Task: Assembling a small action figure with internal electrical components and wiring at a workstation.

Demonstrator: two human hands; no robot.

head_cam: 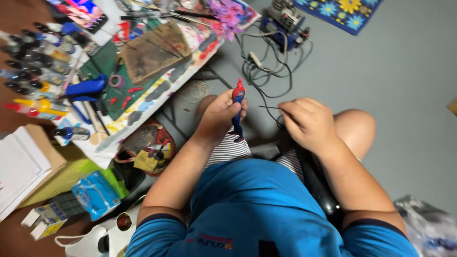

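the person sits with both hands raised over the lap, above a grey floor [404, 95]. the left hand [219, 116] is clenched around a small red and blue figurine [237, 109], holding it upright by its middle, so the red head pokes out above the fingers and the blue legs hang below the palm. the right hand [307, 121] pinches a thin dark tool [269, 107] between thumb and fingertips; its fine tip points left toward the figurine and stops just short of it, not touching.

to the left stands the bench [143, 107], its top spattered with paint. a row of paint bottles [33, 62] lies along its far left edge, a worn brown board [152, 52] rests on a green cutting mat [104, 62] near the middle, and a blue-handled tool [85, 88] lies beside the mat. under the bench's near edge sits a basket of odds and ends [147, 147], and a blue packet [95, 192] lies on a yellow-green box further left. beyond the bench's right end, a small compressor [283, 19] with tangled grey cables [266, 66] rests on the floor, near a blue flowered mat [340, 12].
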